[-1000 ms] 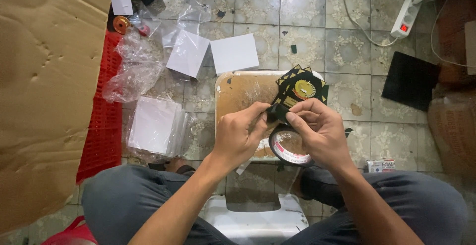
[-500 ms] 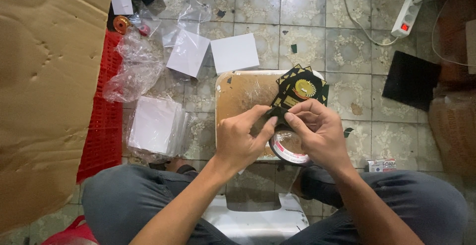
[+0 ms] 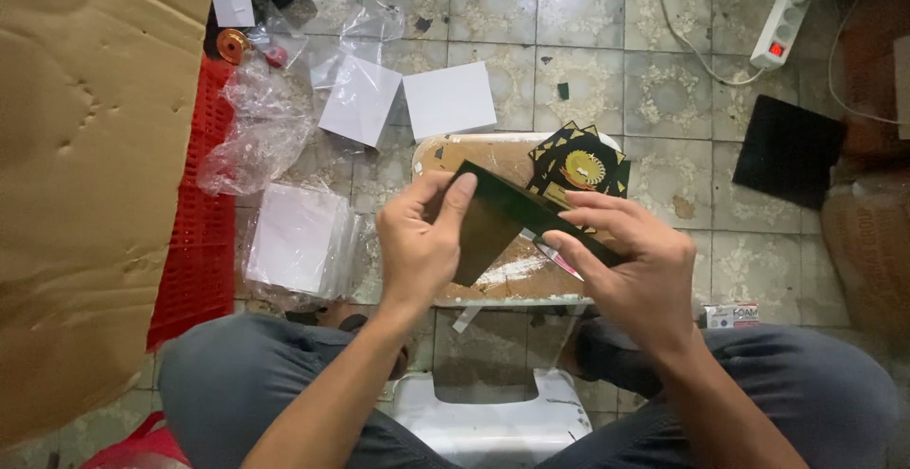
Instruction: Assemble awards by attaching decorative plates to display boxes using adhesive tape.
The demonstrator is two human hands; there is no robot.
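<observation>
Hands (image 3: 417, 241) (image 3: 630, 265) w/ black card (image 3: 493, 218)

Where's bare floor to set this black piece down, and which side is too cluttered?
Bare tiles lie between the small board table and the power strip, and again between the table and the black square on the right. The left is crowded: plastic bags, white cards, the white stack, red crate. Both hands hold the black piece.

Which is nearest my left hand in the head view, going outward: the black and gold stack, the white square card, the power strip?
From the left hand:
1. Black and gold stack, right, on the board.
2. White square card, ahead on the floor; close to the stack's distance.
3. Power strip, far upper right.
</observation>
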